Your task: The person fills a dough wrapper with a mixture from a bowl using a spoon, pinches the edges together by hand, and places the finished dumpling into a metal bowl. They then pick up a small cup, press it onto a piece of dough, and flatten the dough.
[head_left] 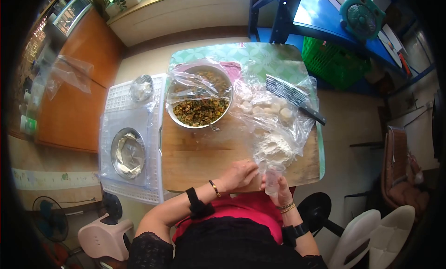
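Observation:
My right hand (282, 191) is wrapped round a small clear glass (272, 181), which it holds at the front edge of the wooden board (200, 153). Just left of the glass is my left hand (239, 174), its fingers drawn together over the board; what they hold, if anything, is hidden. A heap of white flour (275, 149) lies right beyond both hands. Pale dough pieces (267, 107) sit behind it under clear plastic film (302, 135). Across the film rests a cleaver (287, 92) with a black handle pointing right.
A metal bowl (229, 103) of chopped filling, partly covered with plastic, stands at the board's back left. On a white rack (111, 106) to the left are a round metal tray (143, 148) with pale dough shapes and a small wrapped bowl (141, 88). A green basket (325, 60) stands back right.

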`<state>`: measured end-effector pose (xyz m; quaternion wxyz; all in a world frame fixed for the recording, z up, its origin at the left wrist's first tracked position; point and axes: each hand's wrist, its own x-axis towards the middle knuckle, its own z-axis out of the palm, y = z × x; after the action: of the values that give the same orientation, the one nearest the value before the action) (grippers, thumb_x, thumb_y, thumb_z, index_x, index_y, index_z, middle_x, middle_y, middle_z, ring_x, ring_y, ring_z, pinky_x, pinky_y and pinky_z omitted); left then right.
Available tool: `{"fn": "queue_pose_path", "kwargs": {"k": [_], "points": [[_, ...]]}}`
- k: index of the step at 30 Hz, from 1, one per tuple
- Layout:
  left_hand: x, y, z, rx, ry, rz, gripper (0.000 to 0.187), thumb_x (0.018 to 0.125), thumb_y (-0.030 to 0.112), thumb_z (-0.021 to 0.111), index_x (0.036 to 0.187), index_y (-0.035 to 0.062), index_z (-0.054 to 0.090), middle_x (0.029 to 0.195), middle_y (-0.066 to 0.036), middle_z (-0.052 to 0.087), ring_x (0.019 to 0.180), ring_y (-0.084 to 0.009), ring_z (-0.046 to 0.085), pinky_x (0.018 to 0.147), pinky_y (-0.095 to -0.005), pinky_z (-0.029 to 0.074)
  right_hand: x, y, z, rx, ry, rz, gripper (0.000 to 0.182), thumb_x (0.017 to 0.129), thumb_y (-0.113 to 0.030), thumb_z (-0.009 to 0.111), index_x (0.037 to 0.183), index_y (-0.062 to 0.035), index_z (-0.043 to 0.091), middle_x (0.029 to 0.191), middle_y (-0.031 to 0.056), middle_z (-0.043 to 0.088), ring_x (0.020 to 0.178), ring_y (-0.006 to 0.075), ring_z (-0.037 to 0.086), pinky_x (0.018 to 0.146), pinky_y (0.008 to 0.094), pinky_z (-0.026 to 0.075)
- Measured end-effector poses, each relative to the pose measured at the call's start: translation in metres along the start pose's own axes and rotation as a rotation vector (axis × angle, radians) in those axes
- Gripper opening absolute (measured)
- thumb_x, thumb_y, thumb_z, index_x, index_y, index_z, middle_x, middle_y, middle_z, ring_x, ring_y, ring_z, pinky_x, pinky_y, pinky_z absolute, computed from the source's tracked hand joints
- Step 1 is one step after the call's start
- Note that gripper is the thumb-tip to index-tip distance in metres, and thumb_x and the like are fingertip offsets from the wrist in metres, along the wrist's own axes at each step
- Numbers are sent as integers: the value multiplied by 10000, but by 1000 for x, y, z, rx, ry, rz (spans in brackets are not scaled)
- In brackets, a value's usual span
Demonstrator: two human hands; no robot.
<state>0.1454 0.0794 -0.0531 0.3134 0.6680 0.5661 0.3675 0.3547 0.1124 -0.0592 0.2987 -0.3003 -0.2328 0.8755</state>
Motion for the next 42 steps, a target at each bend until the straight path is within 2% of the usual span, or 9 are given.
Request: {"fn": "queue_pose_path", "kwargs": {"k": [7, 10, 18, 21, 25, 34, 37, 39, 42], "points": [[18, 0, -7, 108, 134, -114, 182, 819, 203, 708, 887, 57, 625, 843, -119, 541, 749, -309, 594, 652, -395, 488, -6, -11, 3, -55, 34, -38, 666, 804, -542, 710, 1168, -20, 515, 959, 94, 627, 788, 156, 647, 720, 293, 548], [11, 18, -13, 261, 16, -85, 238, 814, 250, 716, 927, 65, 617, 865, -123, 539, 755, -313, 594, 647, -408, 489, -2, -7, -3, -50, -12, -31, 596, 838, -510, 682, 1213, -75, 519, 977, 104, 622, 794, 198, 634, 732, 341, 536], [-4, 8, -35, 358, -32, 120, 304, 780, 147, 689, 1055, 56, 598, 1016, -154, 550, 946, -345, 560, 809, -422, 483, 0, 2, -9, -48, 50, -1, 589, 832, -535, 682, 1133, -44, 558, 958, 99, 639, 772, 182, 650, 720, 342, 546], [-9, 13, -48, 335, 105, -41, 462, 738, 204, 753, 1113, 12, 564, 1020, -162, 551, 966, -342, 546, 841, -418, 463, 2, -1, -4, -114, 41, -6, 631, 819, -554, 689, 1134, -28, 538, 947, 101, 635, 766, 174, 649, 713, 342, 548], [-8, 18, -32, 371, 75, -155, 418, 745, 211, 751, 1077, 25, 578, 987, -142, 555, 964, -329, 545, 818, -410, 456, 4, -4, -1, -119, 35, 27, 648, 817, -499, 722, 1176, -15, 485, 948, 106, 623, 767, 164, 652, 719, 327, 556], [-18, -2, -41, 415, -44, 34, 428, 763, 204, 740, 1120, 31, 582, 1072, -146, 573, 1003, -329, 546, 851, -424, 441, 5, -3, -1, -155, 24, 16, 634, 820, -487, 724, 1178, -23, 482, 937, 99, 625, 766, 162, 653, 714, 329, 557], [-13, 7, -45, 374, 11, 37, 604, 783, 283, 733, 1272, 11, 507, 1292, -204, 495, 1200, -373, 472, 998, -475, 383, 4, -4, 1, -156, 30, 15, 634, 821, -491, 722, 1176, -25, 479, 936, 95, 626, 766, 161, 653, 713, 329, 558], [-3, 7, -32, 517, -27, 16, 804, 799, 425, 687, 1394, -21, 382, 1461, -249, 323, 1386, -413, 267, 1117, -526, 248, 4, -5, 2, -158, 26, 9, 641, 815, -497, 724, 1174, -25, 478, 938, 96, 625, 766, 161, 652, 715, 330, 558], [1, -7, -14, 590, -77, -2, 869, 828, 527, 619, 1421, -44, 342, 1518, -252, 230, 1437, -402, 154, 1145, -538, 179, 3, -3, -1, -164, 48, 5, 653, 813, -503, 724, 1181, -23, 476, 942, 101, 621, 765, 165, 652, 716, 329, 558]]}}
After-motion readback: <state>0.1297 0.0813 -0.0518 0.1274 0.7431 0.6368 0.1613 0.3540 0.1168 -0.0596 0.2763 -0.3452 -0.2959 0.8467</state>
